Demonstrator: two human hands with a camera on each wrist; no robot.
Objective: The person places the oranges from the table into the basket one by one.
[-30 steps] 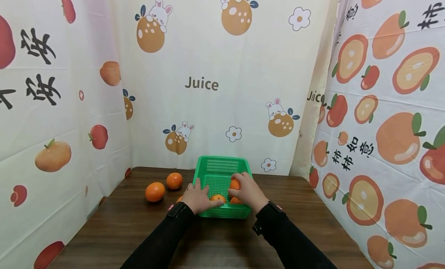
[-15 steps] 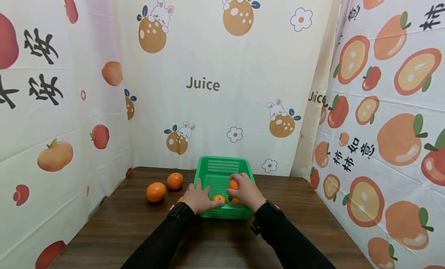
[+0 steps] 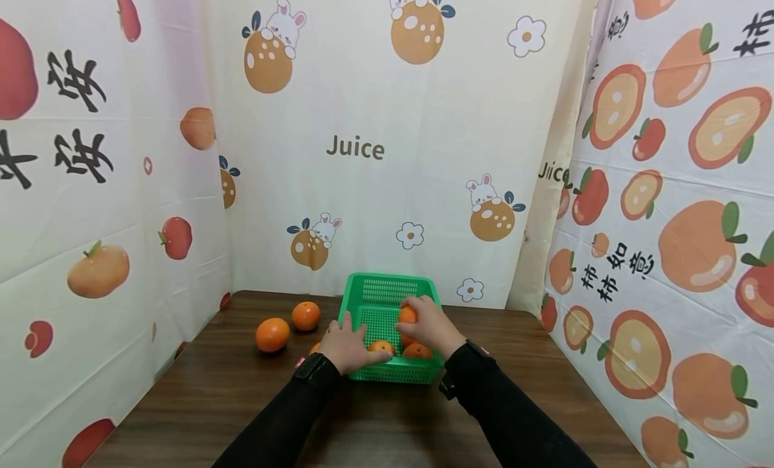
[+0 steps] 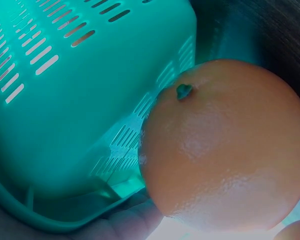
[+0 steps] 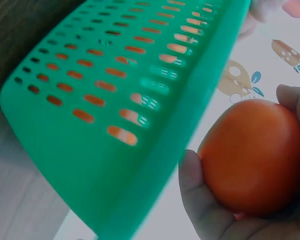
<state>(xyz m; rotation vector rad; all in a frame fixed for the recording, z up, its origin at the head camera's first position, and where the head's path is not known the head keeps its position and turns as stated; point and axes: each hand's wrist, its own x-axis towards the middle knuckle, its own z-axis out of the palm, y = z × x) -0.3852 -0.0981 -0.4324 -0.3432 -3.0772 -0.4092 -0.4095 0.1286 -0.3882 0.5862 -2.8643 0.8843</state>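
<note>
Head: I have the right hand (image 3: 431,325) clamped on an orange (image 3: 407,315) over the right side of the basket (image 3: 393,371), the left hand (image 3: 347,347) spread apart at its near left edge. Left wrist: another orange (image 4: 227,150) sits just outside. Right wrist: my grip curls round the held orange.

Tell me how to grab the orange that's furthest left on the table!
The leftmost orange is probably best held around its round middle, one contact on each side, coming straight down from above. It has no handle, its top is uncovered, and the table is underneath. Avoid squeezing in from its back right, because the other whole orange sits close there.
</note>
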